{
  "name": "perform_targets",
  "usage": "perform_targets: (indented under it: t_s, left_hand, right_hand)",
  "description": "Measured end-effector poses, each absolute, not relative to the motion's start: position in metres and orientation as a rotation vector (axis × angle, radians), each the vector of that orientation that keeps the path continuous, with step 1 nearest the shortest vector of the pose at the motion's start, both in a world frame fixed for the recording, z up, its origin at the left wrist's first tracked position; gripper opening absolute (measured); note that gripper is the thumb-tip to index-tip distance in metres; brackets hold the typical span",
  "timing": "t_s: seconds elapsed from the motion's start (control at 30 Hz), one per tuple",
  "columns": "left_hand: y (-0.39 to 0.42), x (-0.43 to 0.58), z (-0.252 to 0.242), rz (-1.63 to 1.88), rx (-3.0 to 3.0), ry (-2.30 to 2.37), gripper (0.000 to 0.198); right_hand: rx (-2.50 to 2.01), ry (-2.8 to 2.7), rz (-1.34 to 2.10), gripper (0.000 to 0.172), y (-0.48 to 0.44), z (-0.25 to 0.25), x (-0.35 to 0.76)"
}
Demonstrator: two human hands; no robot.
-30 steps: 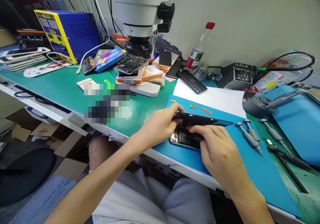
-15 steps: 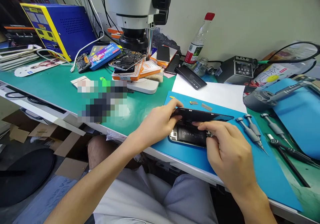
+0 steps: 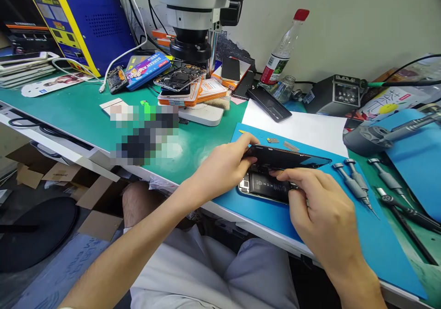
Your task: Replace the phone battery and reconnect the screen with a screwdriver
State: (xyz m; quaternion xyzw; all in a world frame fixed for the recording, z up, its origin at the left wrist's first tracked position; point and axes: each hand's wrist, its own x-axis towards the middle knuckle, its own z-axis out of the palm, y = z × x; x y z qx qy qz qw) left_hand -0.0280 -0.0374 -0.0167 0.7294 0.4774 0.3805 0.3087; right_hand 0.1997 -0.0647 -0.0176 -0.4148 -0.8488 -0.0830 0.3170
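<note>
An opened phone body with a black battery lies on the blue mat near the table's front edge. Its dark screen panel is tilted up behind it. My left hand pinches the panel's left end between thumb and fingers. My right hand is at the right part of the phone body, index fingertip reaching in between body and panel, thumb bent beside the body's edge. Whether the right fingers hold a small part is hidden. Small metal pieces lie behind the panel.
Grey screwdrivers and black tweezers-like tools lie on the right. Behind are white paper, a black phone, a red-capped bottle and a microscope. Phone boxes and a blue-yellow device stand left.
The whole view has shifted slightly, so hands and phone appear a little further right. Both hands keep nearly the same pose at the phone.
</note>
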Motion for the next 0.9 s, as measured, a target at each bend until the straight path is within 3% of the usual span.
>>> perform_targets:
  t_s: [0.57, 0.9]
  left_hand:
    - [-0.038, -0.028, -0.016, 1.015, 1.926, 1.248, 0.02]
    - [-0.038, -0.029, -0.019, 1.034, 2.013, 1.235, 0.022]
  right_hand:
    - [-0.837, -2.474, -0.681, 0.022, -0.064, -0.003, 0.184]
    - [-0.92, -2.383, -0.412, 0.026, -0.064, -0.009, 0.196]
